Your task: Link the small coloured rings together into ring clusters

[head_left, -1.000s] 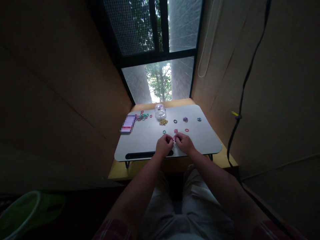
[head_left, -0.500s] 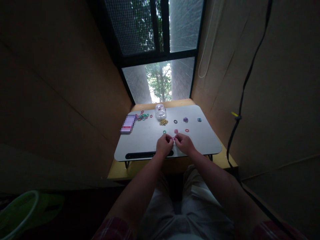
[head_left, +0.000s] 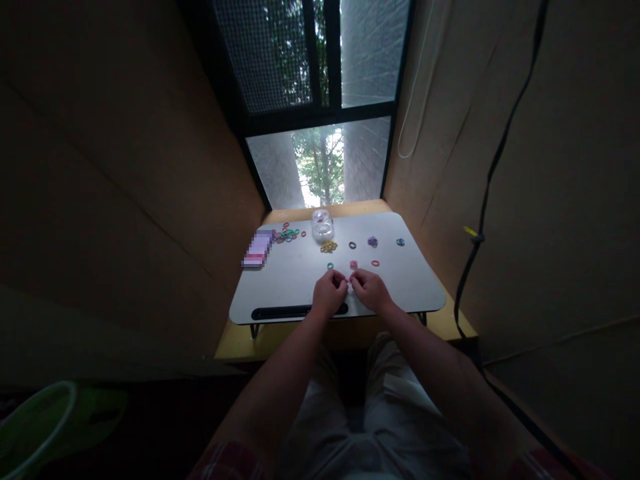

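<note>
My left hand (head_left: 330, 293) and my right hand (head_left: 371, 291) meet above the front of the white lap table (head_left: 280, 283). Fingertips of both are pinched on a small pink hair tie (head_left: 349, 280) stretched between them. Just beyond lie a little stack of pink hair ties (head_left: 353, 265), a single green one (head_left: 330, 268) to its left and a red one (head_left: 375, 265) to its right. Farther back are a yellow bunch (head_left: 329, 247), a dark hair tie (head_left: 353, 248), a purple bunch (head_left: 373, 241) and a blue-green bunch (head_left: 401, 242).
A clear plastic jar (head_left: 323, 230) stands at the table's back. Mixed-colour hair ties (head_left: 287, 235) lie at the back left, beside a phone (head_left: 257, 250). A black slot (head_left: 280, 312) runs along the front edge. Right of the table hangs a black cord (head_left: 487, 187).
My hands stay together at nearly the same spot, with the fingertips shifting slightly around the pink hair tie. The whole view has moved a little; objects on the table lie as before.
</note>
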Available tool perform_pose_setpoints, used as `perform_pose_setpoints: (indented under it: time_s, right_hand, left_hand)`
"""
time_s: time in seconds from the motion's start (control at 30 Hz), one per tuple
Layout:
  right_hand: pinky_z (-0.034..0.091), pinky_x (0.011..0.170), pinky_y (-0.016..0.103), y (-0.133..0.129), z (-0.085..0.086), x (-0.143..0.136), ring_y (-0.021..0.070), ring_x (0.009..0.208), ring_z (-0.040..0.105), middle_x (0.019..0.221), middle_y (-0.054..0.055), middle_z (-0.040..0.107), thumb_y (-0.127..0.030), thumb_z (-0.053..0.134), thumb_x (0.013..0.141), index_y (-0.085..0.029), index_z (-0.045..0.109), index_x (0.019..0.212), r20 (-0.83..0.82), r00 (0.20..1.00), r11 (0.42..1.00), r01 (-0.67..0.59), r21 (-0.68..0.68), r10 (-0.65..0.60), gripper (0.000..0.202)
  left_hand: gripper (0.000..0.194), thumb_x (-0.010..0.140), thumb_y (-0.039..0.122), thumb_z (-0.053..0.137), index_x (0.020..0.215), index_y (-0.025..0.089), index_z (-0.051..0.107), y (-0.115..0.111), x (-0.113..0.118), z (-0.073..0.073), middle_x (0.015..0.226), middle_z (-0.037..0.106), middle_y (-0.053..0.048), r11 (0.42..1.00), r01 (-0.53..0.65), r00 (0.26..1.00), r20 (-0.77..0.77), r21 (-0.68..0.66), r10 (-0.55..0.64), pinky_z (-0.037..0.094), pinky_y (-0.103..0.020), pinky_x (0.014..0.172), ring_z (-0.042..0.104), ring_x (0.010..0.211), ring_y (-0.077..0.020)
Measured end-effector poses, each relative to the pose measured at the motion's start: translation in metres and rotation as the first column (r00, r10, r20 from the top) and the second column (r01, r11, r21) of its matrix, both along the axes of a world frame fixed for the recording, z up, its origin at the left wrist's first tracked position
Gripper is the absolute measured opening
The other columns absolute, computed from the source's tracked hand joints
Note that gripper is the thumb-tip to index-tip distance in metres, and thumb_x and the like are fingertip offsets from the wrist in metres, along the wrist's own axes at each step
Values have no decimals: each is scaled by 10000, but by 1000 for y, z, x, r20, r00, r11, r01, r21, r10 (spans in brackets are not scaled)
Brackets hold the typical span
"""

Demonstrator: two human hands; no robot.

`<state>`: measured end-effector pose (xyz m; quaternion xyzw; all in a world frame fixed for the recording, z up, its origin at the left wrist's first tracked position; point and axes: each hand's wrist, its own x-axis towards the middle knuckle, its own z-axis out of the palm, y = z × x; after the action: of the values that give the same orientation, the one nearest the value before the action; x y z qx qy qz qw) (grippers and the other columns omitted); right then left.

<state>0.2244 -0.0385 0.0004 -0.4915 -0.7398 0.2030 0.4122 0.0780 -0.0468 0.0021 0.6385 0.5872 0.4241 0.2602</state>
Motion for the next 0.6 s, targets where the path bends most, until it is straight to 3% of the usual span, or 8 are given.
perform_pose_setpoints:
  time_s: [0.6]
  right_hand:
    - [339,539,217,-1,0,-1,105,525,479,601,-10,570,-283,520,811,-187,566,684,28,999,1000,-20,17,19,166]
  left_hand:
    - [93,762,272,568,759,180,580,1,0,-1,672,612,11,1000,-26,1000,-6,17,26,393,-232,604,545,607,-108]
